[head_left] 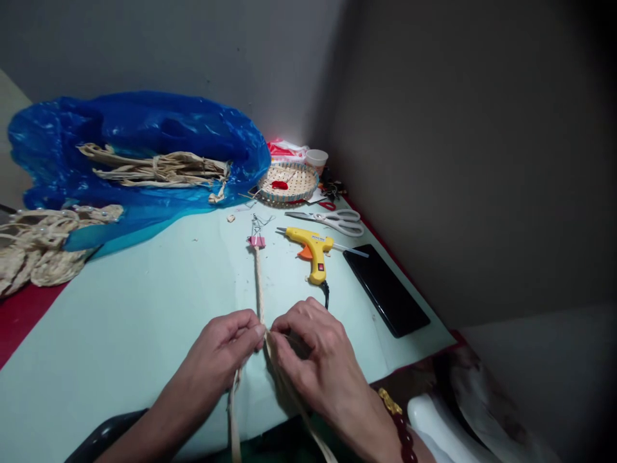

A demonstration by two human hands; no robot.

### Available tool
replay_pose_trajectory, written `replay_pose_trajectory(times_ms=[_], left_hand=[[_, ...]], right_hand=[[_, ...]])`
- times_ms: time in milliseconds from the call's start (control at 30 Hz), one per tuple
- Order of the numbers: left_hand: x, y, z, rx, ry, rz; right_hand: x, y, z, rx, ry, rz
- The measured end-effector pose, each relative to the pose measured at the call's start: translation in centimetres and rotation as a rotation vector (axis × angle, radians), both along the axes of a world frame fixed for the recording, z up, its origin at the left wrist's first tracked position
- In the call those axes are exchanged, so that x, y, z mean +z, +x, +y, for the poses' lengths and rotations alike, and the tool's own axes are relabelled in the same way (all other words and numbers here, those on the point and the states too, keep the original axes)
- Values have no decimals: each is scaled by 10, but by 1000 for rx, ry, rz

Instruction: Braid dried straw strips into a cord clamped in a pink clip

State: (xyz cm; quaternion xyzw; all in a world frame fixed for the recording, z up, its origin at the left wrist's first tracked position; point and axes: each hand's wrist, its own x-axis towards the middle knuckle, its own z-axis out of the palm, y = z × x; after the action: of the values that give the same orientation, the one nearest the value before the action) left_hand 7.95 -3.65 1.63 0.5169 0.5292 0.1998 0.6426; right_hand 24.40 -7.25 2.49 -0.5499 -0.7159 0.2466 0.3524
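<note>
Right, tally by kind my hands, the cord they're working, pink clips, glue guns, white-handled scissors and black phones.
Hands: 2, left hand, right hand
Cord: 1
Pink clip: 1
Glue gun: 1
White-handled scissors: 1
Black phone: 1
Total: 7

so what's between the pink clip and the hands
A narrow pale cord runs from the pink clip to the left hand and right hand, in the head view.

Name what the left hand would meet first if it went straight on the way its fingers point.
Most likely the right hand, facing it just across the pale cord that the left hand is pinching, though exact depth is hard to judge.
</note>
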Motion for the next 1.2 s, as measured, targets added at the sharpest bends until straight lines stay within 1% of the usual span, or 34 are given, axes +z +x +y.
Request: replay_pose_trajectory(times_ms=[67, 133, 200, 267, 333, 367, 400, 433, 467, 533, 600, 633, 700, 733, 767, 800, 867, 933, 1000, 1100, 1200], left_hand=[[2, 1, 0, 28, -99, -43], [3, 1, 0, 52, -159, -109], [3, -1, -1, 69, -160, -179], [0, -4, -1, 58, -141, -225], [-2, -5, -2, 32, -108, -225], [-3, -6, -1, 21, -94, -211], [-3, -6, -1, 15, -83, -193], [-2, -6, -1, 14, -77, -178], [0, -6, -1, 12, -74, -169], [3, -6, -2, 0, -78, -167], [7, -7, -2, -12, -77, -169], [8, -8, -2, -14, -70, -165], [8, -11, -2, -21, -59, -157], [8, -12, -2, -29, -58, -155], [8, -13, -2, -36, -58, -149], [8, -14, -2, -44, -51, -136], [10, -13, -3, -67, -3, -85], [14, -12, -5, -88, 99, 26], [16, -11, -9, -111, 216, 188], [18, -10, -15, -105, 345, 393], [19, -10, -20, -51, 342, 415]], right_hand=[[-2, -5, -5, 13, 108, -71], [-5, -11, -8, 33, 267, -174], [-8, -16, -10, 48, 441, -287], [-12, -20, -10, 80, 571, -370], [-11, -19, -10, 163, 624, -414], [-9, -17, -10, 214, 616, -419], [-6, -13, -10, 257, 577, -402], [0, -7, -9, 287, 497, -349], [6, -1, -7, 299, 384, -264], [17, 11, -2, 206, 109, -11], [25, 18, 6, 90, -140, 150], [26, 18, 10, 97, -250, 198], [22, 15, 16, 213, -434, 275], [19, 11, 19, 275, -488, 309], [16, 7, 21, 309, -513, 327], [13, 4, 22, 310, -507, 324], [8, -2, 23, 261, -430, 249], [6, -5, 23, 223, -349, 155], [5, -8, 22, 187, -313, 116], [3, -11, 20, 109, -317, 175], [1, -15, 18, 54, -311, 235]])
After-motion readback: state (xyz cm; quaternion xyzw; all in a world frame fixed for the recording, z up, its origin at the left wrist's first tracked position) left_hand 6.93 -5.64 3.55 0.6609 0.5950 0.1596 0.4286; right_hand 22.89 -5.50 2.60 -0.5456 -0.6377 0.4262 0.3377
